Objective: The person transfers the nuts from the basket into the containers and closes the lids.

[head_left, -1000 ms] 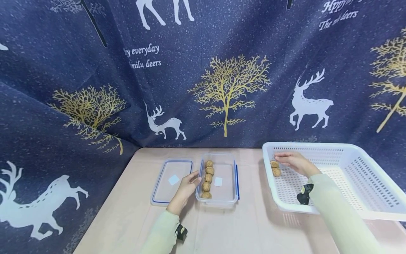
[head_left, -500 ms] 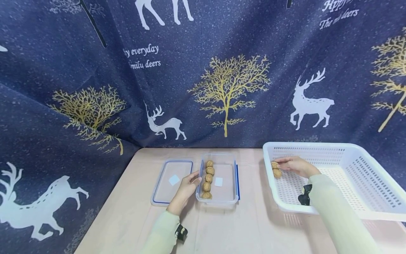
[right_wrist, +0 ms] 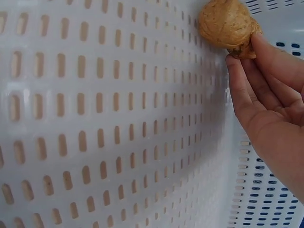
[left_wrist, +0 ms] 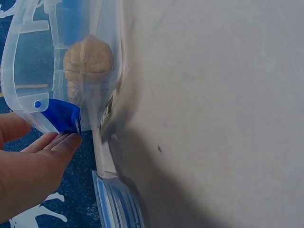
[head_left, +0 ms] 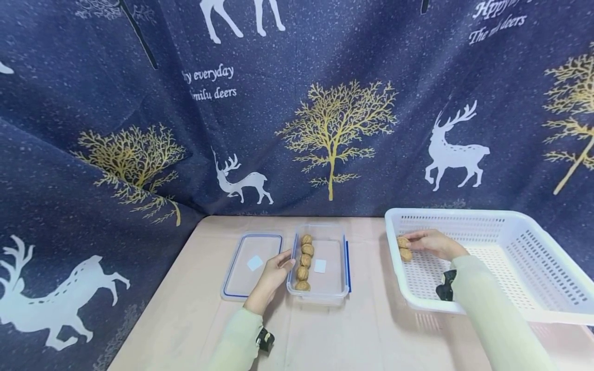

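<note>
Inside the white basket (head_left: pixel 403 293), my right hand (head_left: pixel 433 243) pinches a walnut (right_wrist: pixel 243 50) between thumb and fingers. A second walnut (head_left: pixel 405 255) lies against it, at the basket's left wall. My left hand (head_left: pixel 273 273) is at the left side of a clear plastic food container (head_left: pixel 331 294), its fingertips touching the blue latch (left_wrist: pixel 64 116) that hangs from the rim. Several walnuts (head_left: pixel 305 261) stand in a row along the container's left wall. One of them, a walnut (left_wrist: pixel 89 59), shows through the plastic in the left wrist view.
Left of the container lies its clear lid (head_left: pixel 238 273) with a blue seal. Another blue latch (head_left: pixel 348 265) hangs on the container's right side. A dark blue curtain (head_left: pixel 297 129) hangs behind the pale tabletop (head_left: pixel 334 335).
My right hand has come down onto the far walnut in the basket and now pinches it; both basket walnuts have shifted slightly. The left hand has stayed by the container.
</note>
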